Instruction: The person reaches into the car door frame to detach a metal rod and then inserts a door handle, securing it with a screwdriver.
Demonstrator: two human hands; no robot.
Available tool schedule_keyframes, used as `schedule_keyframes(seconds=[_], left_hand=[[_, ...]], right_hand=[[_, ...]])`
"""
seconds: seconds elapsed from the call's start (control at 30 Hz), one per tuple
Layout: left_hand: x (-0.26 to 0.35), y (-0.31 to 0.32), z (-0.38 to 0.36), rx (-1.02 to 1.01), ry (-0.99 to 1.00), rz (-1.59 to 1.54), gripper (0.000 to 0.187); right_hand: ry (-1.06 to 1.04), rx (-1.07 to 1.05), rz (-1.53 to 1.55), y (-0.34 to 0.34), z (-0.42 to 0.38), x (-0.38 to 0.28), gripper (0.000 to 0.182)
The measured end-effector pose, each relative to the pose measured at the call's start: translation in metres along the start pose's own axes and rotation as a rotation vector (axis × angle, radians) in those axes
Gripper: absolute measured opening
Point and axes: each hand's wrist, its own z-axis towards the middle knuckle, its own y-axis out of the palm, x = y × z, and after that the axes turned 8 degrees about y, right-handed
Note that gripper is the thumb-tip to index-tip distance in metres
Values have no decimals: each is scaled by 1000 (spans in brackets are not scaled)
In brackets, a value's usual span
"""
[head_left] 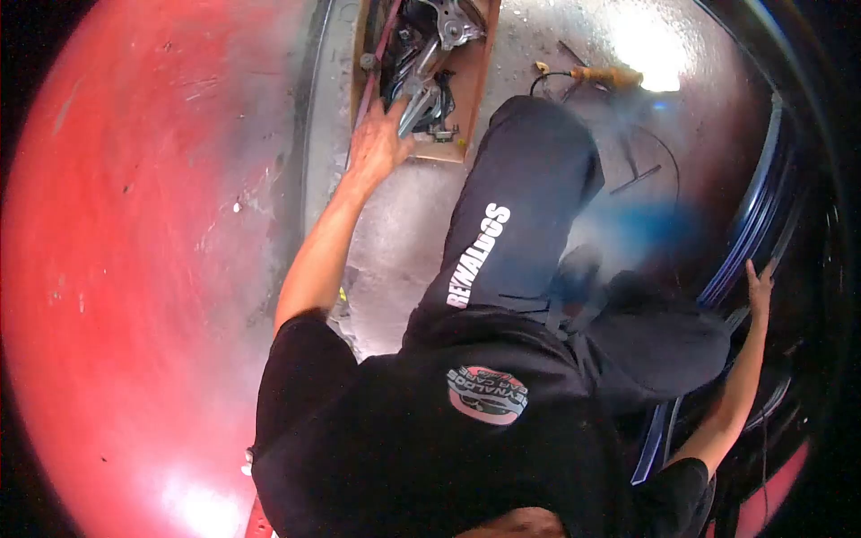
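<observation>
My left hand (378, 142) reaches over the near end of an open box (438, 151). Its fingers are apart and touch or lie just beside a silver metal part (417, 109); a firm grip does not show. More dark and silver metal parts (456, 25) fill the box, and a reddish strip (380, 63) runs along its left side. Off to the right, my right hand (760, 285) rests with fingers spread at the edge of a dark, ribbed, shiny trim (749, 220). Its palm side is partly hidden.
A large red, worn surface (143, 242) curves along the left. On the grey floor (395, 224) beyond my bent leg lie a yellow-orange tool (610, 76) with a dark cable and a thin T-shaped metal bar (635, 177). Dark bodywork stands at the right.
</observation>
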Motion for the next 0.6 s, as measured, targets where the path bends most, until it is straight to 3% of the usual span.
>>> schedule_keyframes(seconds=[0.23, 0.3, 0.43, 0.57, 0.6], left_hand=[[11, -9, -15, 31, 111, 52, 61], [16, -14, -13, 96, -41, -102, 70], [25, -12, -12, 61, -95, -86, 73], [32, -8, -19, 77, -119, -121, 69], [34, -9, -21, 128, -30, -61, 65]], right_hand=[[123, -140, 84, -24, -37, 27, 108], [138, -130, 67, -12, -32, 34, 107], [108, -111, 107, -3, -40, 39, 108], [77, -83, 25, -13, -53, 35, 106], [68, -69, 0, -15, -56, 35, 104]])
